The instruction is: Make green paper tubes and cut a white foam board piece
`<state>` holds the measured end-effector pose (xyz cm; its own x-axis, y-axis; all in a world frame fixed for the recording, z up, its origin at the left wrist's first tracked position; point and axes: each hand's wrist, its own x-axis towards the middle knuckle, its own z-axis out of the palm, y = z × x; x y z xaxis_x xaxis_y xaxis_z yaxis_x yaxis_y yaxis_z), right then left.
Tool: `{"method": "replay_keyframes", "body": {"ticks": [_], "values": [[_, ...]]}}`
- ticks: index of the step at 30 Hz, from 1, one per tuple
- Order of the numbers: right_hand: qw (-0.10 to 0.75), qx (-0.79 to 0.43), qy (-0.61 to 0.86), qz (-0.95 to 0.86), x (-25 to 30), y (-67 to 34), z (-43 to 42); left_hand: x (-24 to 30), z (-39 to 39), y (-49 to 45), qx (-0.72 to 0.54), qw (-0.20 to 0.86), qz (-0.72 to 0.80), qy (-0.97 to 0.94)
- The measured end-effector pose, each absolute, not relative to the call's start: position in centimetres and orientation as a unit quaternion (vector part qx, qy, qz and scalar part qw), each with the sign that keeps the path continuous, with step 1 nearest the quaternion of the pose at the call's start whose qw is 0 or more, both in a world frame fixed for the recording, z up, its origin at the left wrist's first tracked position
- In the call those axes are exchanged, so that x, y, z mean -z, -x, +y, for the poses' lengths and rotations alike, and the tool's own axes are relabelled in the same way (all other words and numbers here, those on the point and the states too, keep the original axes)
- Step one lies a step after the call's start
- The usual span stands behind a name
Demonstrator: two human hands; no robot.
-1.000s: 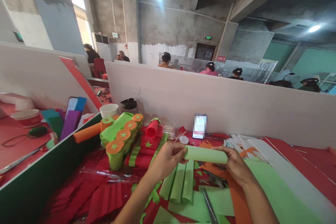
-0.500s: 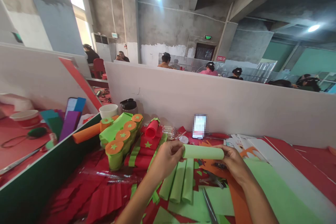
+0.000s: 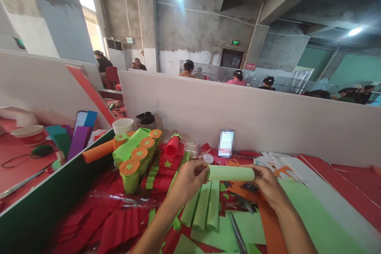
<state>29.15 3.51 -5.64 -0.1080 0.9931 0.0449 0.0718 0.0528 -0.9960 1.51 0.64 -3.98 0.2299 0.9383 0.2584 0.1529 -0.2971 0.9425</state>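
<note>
Head view: a pale green tube (image 3: 230,173) lies crosswise between the left hand (image 3: 192,176) and the right hand (image 3: 266,182).
Its long axis runs left to right, nearly level; neither hand is nearer, since each touches one end. The left hand pinches the left end between thumb and fingers; the right hand has its fingers closed about the right end, though how firmly I cannot tell. Three green rolls (image 3: 200,208) lie side by side on the near side, their axes running near to far, so the held tube sits across them, its left part over their far ends. Scissors (image 3: 237,233) lie nearer and to the right of the rolls; a lit phone (image 3: 226,143) stands beyond the tube.
</note>
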Motion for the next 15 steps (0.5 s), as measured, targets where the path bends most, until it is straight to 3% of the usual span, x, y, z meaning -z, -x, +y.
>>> {"method": "replay_keyframes", "body": {"ticks": [15], "values": [[0.464, -0.492, 0.486, -0.554, 5.38, -28.92, 3.34, 3.49, 0.59, -1.43, -0.445, 0.474, 0.440, -0.619]]}}
